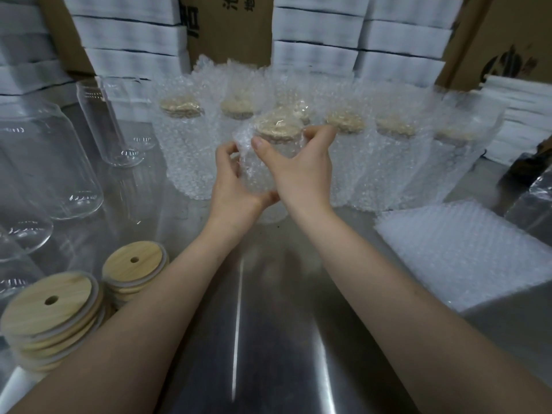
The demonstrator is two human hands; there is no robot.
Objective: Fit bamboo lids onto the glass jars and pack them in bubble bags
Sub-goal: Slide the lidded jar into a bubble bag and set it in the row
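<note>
- Steel worktop (268, 339) spreads beneath both grips.
- Bagged jars (185, 150), bamboo lids showing through the wrap, stand in a row just behind the grips.
- Flat bubble bags (466, 252) lie stacked near the right grip (295, 171), on its right.
- Bare glass jars (50, 162) stand well to the left of the left grip (236, 186).
- Loose lids (50, 306) sit in two piles, left of that grip and nearer the person.
- A lidded jar (277, 130) stands upright inside a bubble bag (260, 171), between the grips.
- The left grip curls round the bubble bag's left side; the right grip pinches it at lid height.
</note>
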